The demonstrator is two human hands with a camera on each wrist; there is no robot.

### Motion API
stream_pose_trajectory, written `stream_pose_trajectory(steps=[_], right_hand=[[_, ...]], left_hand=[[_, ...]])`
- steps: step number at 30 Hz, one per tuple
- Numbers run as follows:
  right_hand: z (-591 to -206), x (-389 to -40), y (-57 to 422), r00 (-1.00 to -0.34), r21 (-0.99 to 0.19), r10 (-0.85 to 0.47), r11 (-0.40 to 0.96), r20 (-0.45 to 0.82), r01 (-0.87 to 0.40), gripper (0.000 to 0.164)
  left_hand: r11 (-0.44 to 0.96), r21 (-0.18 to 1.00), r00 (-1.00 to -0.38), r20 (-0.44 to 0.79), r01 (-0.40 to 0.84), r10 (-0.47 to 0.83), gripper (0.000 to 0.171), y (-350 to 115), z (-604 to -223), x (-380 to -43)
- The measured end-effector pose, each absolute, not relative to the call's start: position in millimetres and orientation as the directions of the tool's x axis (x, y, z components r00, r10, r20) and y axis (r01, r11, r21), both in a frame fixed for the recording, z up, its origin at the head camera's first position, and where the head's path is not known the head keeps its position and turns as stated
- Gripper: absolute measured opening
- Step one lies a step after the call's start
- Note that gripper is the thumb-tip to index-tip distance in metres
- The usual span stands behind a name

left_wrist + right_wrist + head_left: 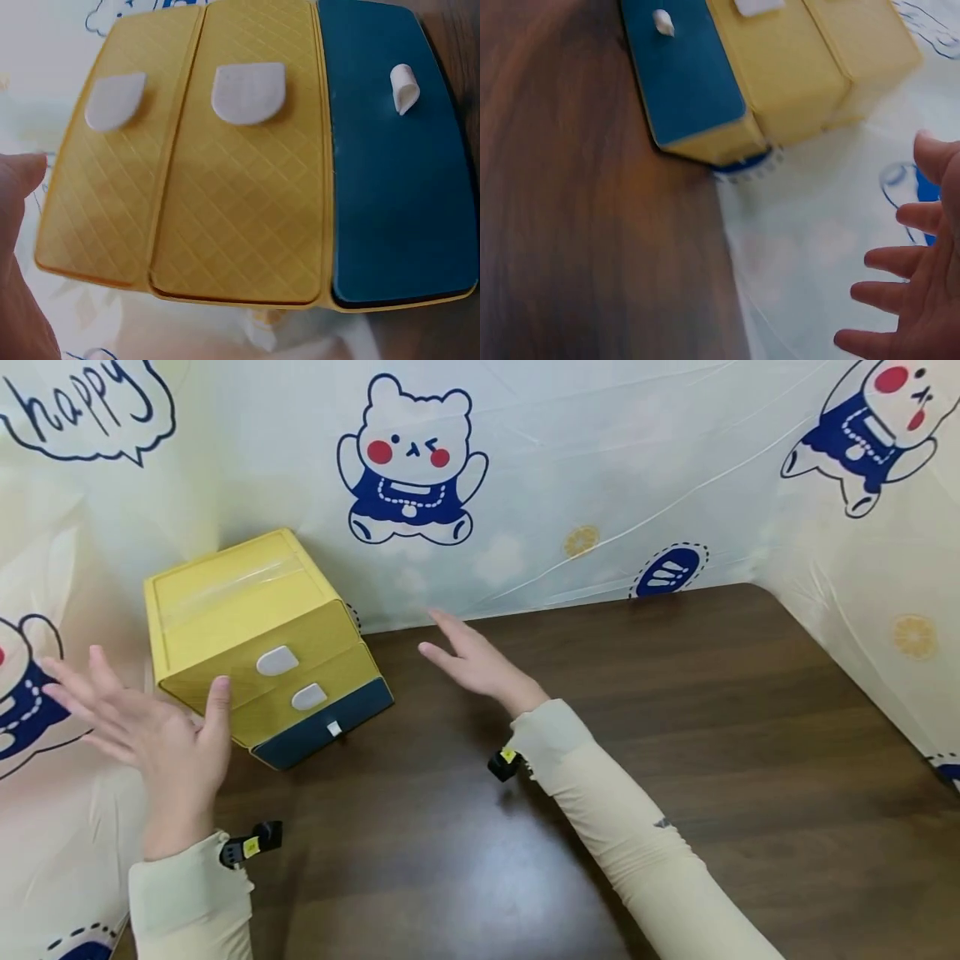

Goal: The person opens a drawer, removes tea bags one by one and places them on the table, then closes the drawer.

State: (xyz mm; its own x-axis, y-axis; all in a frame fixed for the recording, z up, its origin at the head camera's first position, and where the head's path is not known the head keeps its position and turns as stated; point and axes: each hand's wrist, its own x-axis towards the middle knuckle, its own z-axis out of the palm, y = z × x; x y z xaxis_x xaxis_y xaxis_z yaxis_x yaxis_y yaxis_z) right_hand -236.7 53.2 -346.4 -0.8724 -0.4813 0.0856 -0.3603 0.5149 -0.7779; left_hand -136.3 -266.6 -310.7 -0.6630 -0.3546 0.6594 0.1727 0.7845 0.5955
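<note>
While the left hand (161, 735) and right hand (480, 664) hover spread, gripping nothing | yellow drawer box (247, 618) sits far left on the desk (420, 827) | I'd say even palms on opposite sides steady it best.

1. The bare left hand (161, 735) has straight, spread fingers, its thumb apart.
2. The bare right hand (483, 668) has extended, separated fingers.
3. The cream-sleeved left forearm (197, 906) and cream-sleeved right forearm (626, 827) are apart, the right slanting inward.
</note>
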Motion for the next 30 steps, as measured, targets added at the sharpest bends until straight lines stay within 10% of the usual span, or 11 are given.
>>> stream_pose_trajectory(steps=[17,30], right_hand=[[-374.4,-238.2,-34.2,-0.881,-0.983,-0.466,0.113,0.075,-0.144,0.059],[-368.4,-237.5,-39.3,-0.904,-0.979,-0.406,0.087,0.134,-0.184,0.049]], left_hand=[[0.061,0.985,-0.832,0.168,0.160,-0.529,0.065,-291.5,-331.3,-138.9],[0.121,0.978,-0.830,0.207,0.169,-0.518,0.051,-285.1,-342.1,-146.7]])
